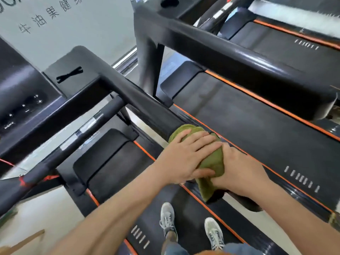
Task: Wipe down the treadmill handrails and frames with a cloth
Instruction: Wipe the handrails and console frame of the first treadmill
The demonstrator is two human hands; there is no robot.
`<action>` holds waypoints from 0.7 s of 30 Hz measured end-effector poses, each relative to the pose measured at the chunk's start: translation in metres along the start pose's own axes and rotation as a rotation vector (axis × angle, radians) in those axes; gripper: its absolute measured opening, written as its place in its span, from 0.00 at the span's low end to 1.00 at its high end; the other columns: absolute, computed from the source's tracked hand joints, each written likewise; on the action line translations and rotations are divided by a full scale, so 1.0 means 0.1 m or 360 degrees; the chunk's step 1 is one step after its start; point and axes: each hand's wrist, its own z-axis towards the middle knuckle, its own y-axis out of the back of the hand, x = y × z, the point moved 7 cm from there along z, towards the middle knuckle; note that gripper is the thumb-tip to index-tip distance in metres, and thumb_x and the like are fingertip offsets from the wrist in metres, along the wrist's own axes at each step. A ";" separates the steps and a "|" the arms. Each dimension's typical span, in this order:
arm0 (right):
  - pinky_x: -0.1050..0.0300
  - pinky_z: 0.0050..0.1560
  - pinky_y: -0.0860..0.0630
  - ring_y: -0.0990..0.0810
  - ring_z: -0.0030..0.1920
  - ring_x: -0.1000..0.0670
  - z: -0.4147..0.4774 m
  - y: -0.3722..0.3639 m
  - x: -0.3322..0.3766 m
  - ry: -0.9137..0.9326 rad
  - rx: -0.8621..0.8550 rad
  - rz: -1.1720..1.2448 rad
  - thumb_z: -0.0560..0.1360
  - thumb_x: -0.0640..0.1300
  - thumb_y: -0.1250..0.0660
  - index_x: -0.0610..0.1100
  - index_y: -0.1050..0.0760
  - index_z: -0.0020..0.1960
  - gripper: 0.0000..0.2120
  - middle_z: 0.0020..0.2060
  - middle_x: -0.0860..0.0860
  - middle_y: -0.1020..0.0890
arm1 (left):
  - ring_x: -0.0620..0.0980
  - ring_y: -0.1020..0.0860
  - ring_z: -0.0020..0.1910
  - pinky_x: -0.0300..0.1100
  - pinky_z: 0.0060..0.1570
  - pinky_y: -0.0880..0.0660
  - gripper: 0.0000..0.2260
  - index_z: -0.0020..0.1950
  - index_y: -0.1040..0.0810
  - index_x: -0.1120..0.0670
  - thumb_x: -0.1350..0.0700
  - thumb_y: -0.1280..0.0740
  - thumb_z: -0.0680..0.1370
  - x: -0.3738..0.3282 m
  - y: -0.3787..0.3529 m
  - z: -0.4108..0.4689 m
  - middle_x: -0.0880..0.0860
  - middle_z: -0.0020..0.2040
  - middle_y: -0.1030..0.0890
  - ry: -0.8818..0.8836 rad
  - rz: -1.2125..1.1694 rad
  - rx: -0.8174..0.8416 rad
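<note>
A green cloth [211, 166] is wrapped over the black right handrail [147, 105] of the treadmill I stand on. My left hand [185, 155] lies on top of the cloth with its fingers spread and its thumb curled under the rail. My right hand [239, 170] grips the cloth and the rail just behind it, nearer the rail's end. The rail runs up and left to the console [24, 100].
A centre grip bar [88, 129] with silver sensor strips crosses lower left. A second treadmill stands to the right, its handrail [239, 59] and belt [239, 115] close by. My two shoes [191, 227] stand on the belt below. A white wall is behind.
</note>
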 end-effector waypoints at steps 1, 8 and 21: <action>0.50 0.45 0.22 0.19 0.50 0.44 0.07 0.01 0.09 -0.0019 -0.0012 -0.0022 0.57 0.70 0.36 0.50 0.39 0.58 0.36 0.51 0.52 0.22 | 0.50 0.38 0.74 0.53 0.72 0.45 0.35 0.78 0.40 0.47 0.30 0.42 0.75 0.15 0.00 -0.01 0.46 0.75 0.34 -0.0073 0.0041 0.0022; 0.52 0.41 0.28 0.21 0.53 0.46 0.73 0.12 1.06 0.0054 -0.0352 -0.0377 0.68 0.74 0.44 0.46 0.41 0.70 0.42 0.56 0.51 0.26 | 0.51 0.31 0.69 0.51 0.69 0.40 0.45 0.74 0.36 0.43 0.32 0.25 0.61 1.52 0.13 -0.12 0.46 0.69 0.28 -0.0002 0.0177 -0.0032; 0.52 0.39 0.32 0.29 0.35 0.51 1.15 0.62 1.29 0.0178 -0.0564 0.1182 0.76 0.54 0.35 0.41 0.26 0.36 0.18 0.30 0.50 0.27 | 0.61 0.23 0.56 0.52 0.52 0.28 0.17 0.64 0.29 0.54 0.45 0.43 0.81 2.65 0.23 -1.43 0.58 0.57 0.21 0.1786 -0.0246 -0.0266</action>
